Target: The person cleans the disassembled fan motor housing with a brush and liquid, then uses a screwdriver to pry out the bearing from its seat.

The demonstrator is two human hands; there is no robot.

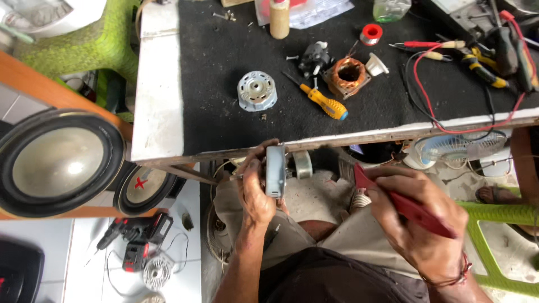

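Two hands busy. Left hand (255, 191) clamps a grey metal motor housing (275, 170); right hand (412, 221) grips a red-handled tool (410, 209).

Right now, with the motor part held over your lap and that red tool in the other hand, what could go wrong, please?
1. The left hand holds the grey motor part off the table edge; if it slips, it may fall to the floor.
2. The red tool in the right hand points towards the left hand and could jab it.
3. The red wire overhanging the edge could snag.
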